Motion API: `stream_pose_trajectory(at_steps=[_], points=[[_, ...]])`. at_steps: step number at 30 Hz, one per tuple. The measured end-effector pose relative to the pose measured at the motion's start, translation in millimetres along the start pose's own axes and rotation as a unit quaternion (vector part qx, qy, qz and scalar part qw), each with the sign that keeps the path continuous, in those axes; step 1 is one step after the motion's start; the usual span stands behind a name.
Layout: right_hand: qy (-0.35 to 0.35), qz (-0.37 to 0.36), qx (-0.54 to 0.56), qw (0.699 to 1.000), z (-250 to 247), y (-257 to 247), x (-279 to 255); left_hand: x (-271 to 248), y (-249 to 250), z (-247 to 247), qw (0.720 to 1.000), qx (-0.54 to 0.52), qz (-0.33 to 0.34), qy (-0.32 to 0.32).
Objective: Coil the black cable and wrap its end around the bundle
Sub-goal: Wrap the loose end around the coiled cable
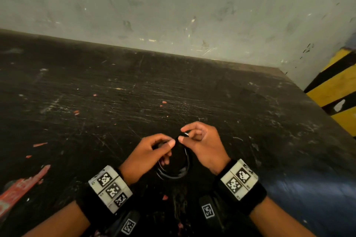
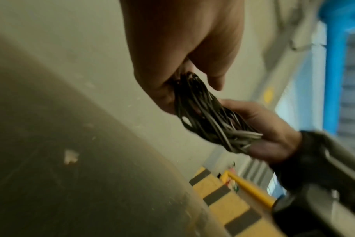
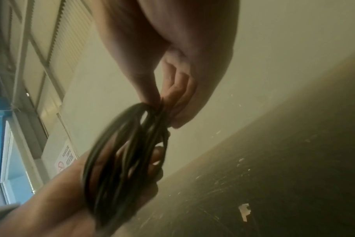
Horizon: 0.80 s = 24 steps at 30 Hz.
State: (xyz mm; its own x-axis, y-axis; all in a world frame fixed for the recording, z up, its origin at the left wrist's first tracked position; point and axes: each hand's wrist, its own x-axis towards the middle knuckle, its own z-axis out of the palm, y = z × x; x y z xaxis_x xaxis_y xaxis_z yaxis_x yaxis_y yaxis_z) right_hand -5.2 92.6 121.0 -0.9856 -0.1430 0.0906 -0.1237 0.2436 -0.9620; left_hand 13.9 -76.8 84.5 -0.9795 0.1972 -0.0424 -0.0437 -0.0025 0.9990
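The black cable (image 1: 174,174) is gathered into a small coil of several loops, held just above the dark table (image 1: 173,92). My left hand (image 1: 167,141) grips one side of the coil with thumb and curled fingers. Touching it on the right, my right hand (image 1: 184,134) pinches the cable's end, where a small metallic plug tip (image 1: 186,134) shows. In the left wrist view the bundle (image 2: 203,115) runs from my left hand (image 2: 192,77) down to the right hand (image 2: 263,128). The right wrist view shows my right hand's fingers (image 3: 172,99) pinching the top of the coil (image 3: 121,152), with the left hand (image 3: 57,200) under it.
The table is scratched and dotted with red scraps (image 1: 39,144). A red object (image 1: 21,188) lies near the front left. A grey wall (image 1: 173,5) stands behind the table. A yellow-and-black striped barrier (image 1: 335,90) lies beyond the table's right edge.
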Motion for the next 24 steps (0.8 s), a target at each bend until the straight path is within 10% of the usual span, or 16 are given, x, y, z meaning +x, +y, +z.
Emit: stream_pose_trajectory(at_steps=[9, 16, 19, 24], points=[[0.018, 0.084, 0.056, 0.995, 77, 24, 11, -42, -31, -55, 0.871, -0.441, -0.139, 0.167], [-0.160, 0.130, 0.074, 0.976, 136, 32, 13, -76, -37, -90, 0.828, -0.444, -0.103, 0.326], [-0.242, 0.034, -0.064, 0.968, 143, 50, 17, -87, -38, -110, 0.820, -0.396, -0.085, 0.405], [-0.384, -0.081, -0.371, 0.841, 157, 88, 13, -104, -47, -123, 0.838, -0.333, -0.133, 0.412]])
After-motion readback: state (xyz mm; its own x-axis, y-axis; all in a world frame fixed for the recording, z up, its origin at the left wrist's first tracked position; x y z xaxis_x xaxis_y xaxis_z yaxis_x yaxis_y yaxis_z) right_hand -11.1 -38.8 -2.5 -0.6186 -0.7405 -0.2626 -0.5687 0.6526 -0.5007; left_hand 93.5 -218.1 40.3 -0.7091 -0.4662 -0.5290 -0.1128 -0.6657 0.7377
